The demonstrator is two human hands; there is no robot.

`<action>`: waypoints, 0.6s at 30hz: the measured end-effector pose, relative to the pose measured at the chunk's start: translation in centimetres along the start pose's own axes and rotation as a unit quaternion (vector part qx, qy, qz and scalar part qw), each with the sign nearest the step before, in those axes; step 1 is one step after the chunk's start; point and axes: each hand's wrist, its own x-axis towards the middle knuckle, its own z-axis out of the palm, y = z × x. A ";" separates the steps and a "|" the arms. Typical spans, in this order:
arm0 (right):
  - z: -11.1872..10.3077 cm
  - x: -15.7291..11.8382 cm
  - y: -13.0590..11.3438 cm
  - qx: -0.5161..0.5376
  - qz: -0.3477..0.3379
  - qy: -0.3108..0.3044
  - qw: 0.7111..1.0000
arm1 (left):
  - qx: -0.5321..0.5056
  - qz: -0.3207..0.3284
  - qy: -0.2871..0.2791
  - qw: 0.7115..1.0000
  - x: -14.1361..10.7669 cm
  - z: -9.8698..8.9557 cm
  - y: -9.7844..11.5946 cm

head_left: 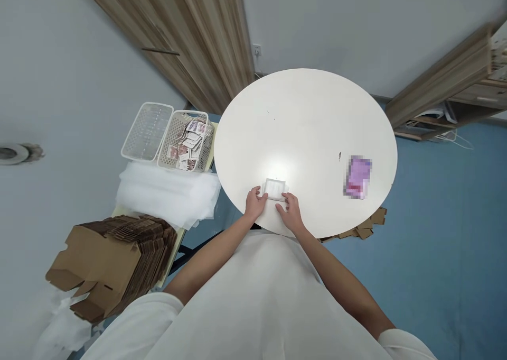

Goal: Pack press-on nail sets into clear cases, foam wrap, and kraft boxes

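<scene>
Shirt front: white cloth (269,296), nearest the camera, just below the table edge
Packet: small, white, flat packet (274,187) on the near part of the round white table (304,111), straight ahead of the body; between the two hands and a little beyond them
Long axis: seems to run across the body, side to side; the shape is nearly square, so this is hard to tell
Left hand: (255,203) open, fingers loosely bent; thumb at the packet's near left corner; packet lies forward and to the right of it
Right hand: (292,212) open, thumb and fingers apart; a fingertip at the near right corner, thumb short of the near edge; packet lies forward and to the left
Nearer hand: little between them; left seems slightly closer
Farther right: blurred purple item (358,176), well apart from the packet
Left of table: basket (205,151) of small printed packs; white sheets (166,191); folded cardboard (103,259)
</scene>
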 end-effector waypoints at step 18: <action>11.0 9.8 -9.2 -0.053 -0.012 -0.043 0.998 | -0.002 0.052 0.067 0.996 10.7 -10.7 -2.7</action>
